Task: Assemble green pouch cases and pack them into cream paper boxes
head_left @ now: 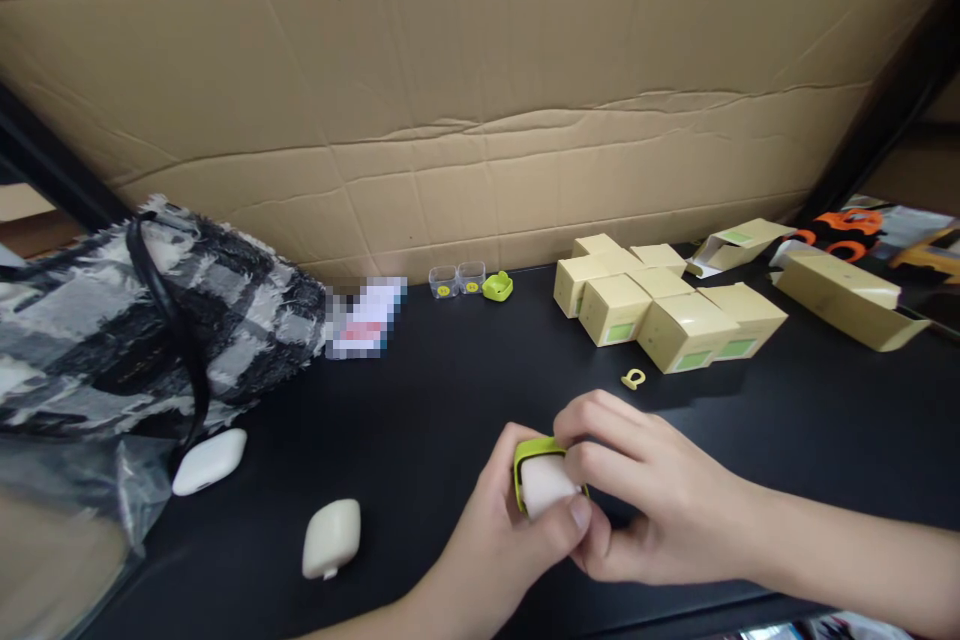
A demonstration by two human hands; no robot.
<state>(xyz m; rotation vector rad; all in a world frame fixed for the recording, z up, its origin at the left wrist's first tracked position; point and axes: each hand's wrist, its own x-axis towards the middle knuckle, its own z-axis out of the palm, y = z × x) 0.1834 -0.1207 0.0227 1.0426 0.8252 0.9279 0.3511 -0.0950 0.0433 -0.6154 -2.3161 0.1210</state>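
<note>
Low over the black table, both my hands are closed around a lime-green case cover [535, 444] with a pale pinkish-white rounded block [546, 482] inside it. My left hand [506, 530] grips it from the left, its thumb lying across the near side. From the right, my right hand [649, 495] holds the cover's right edge with bent fingers, which hide that side. A small yellow ring-shaped piece [634, 379] lies just beyond my right hand. To the left rests a cream rounded block [331, 538] with a small tab.
Several pale yellow boxes [616, 305] stand together at the back right. Two clear cups [457, 279] and a lime-green piece [498, 287] sit near the cardboard wall [480, 90]. A white rounded case [210, 461] lies beside a black-and-white bag [225, 310]. Orange-handled scissors [847, 230] are far right.
</note>
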